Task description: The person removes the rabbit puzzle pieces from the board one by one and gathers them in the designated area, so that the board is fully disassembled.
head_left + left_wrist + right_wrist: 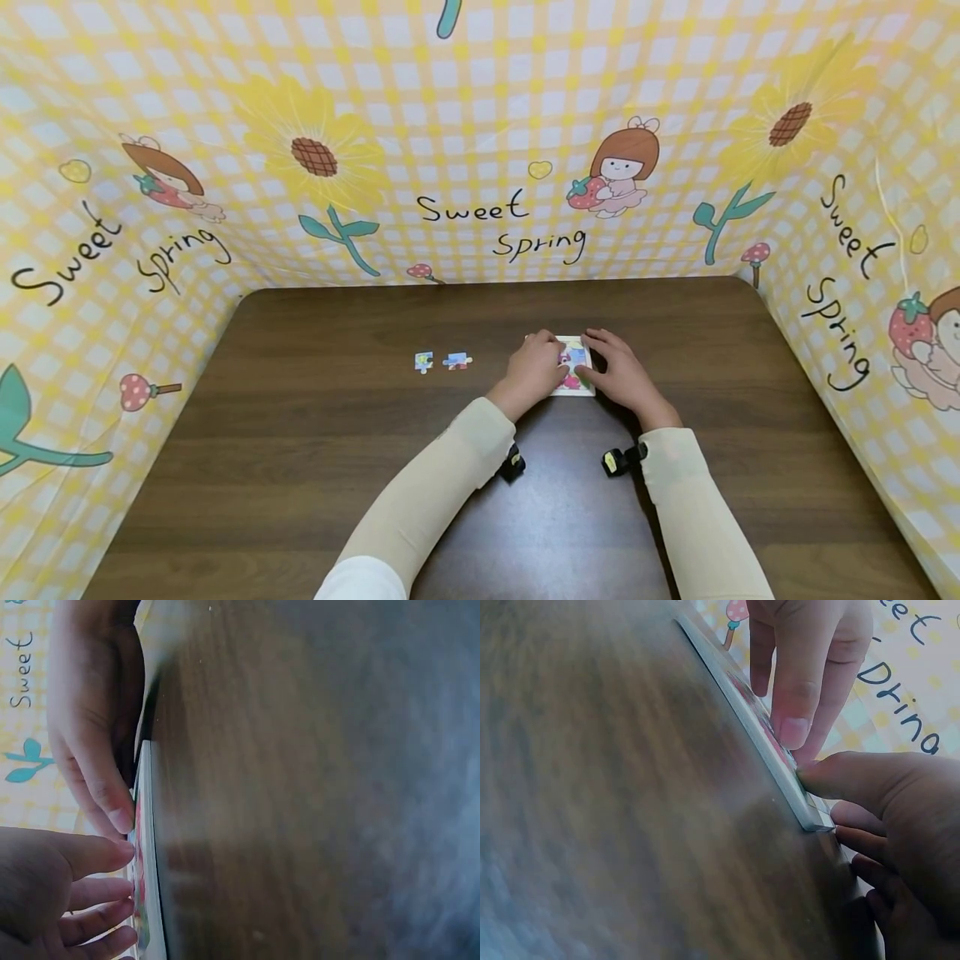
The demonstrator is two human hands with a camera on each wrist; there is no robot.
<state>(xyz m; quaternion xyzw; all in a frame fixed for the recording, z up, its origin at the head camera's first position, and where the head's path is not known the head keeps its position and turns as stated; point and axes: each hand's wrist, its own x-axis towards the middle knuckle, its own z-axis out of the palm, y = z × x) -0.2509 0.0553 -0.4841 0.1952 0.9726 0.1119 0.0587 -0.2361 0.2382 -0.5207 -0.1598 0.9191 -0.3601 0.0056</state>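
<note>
Both sleeved forearms are seen reaching far to the puzzle board [576,367] lying flat mid-tabletop [300,467], pressed between left hand [534,371] and right hand [619,375], fingers [799,705] nearly straight, gripping nothing.

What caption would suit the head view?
Both hands, left hand and right hand, press a puzzle board; two loose pieces lie aside.

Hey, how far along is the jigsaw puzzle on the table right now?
Most of the puzzle board looks filled with colourful pieces, though the hands hide part of it. The left hand and right hand press fingers on its surface. Two loose pieces lie apart on the table, not yet placed.
</note>
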